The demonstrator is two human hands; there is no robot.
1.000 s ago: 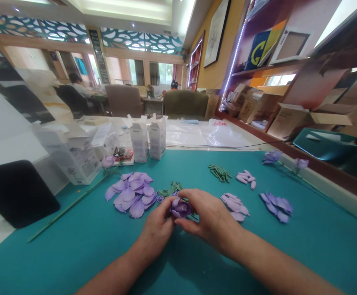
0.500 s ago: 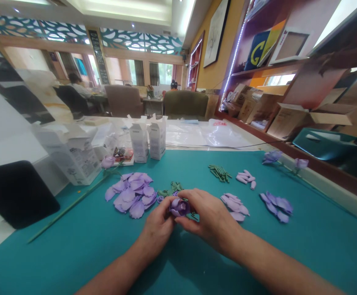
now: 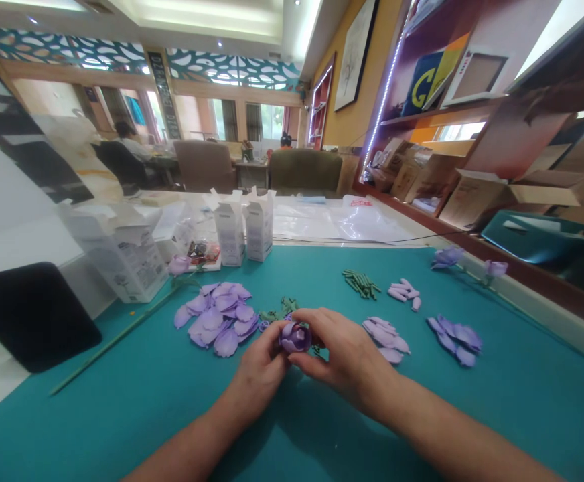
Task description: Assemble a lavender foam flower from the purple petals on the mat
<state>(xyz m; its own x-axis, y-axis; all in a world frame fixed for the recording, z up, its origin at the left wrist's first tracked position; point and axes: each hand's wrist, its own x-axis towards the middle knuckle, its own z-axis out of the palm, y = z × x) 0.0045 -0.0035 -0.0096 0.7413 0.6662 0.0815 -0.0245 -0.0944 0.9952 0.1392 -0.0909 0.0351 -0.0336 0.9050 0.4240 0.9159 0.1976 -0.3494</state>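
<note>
Between my two hands is a purple artificial flower head (image 3: 295,338), cupped petals facing up toward me. My left hand (image 3: 262,361) is closed on its left side, with thumb and fingers at the base. On the other side, my right hand (image 3: 342,351) curls round the petals, fingertips at the far rim and thumb at the near one. Just behind lie green leaf-like pieces (image 3: 286,306), partly hidden by my fingers. A heap of loose purple petals (image 3: 219,314) is left of my hands; pale lilac petals (image 3: 385,338) lie close on the right.
On the teal mat (image 3: 171,422) are green sticks (image 3: 361,284), lilac buds (image 3: 404,292) and darker purple petals (image 3: 453,338). A long-stemmed flower (image 3: 121,341) lies left, near a black tablet-like panel (image 3: 33,314). White boxes (image 3: 259,227) stand behind; finished-looking flowers (image 3: 447,258) rest at the right edge.
My hands stay around the flower head, with only a slight shift of the fingers. The whole view has moved a little.
</note>
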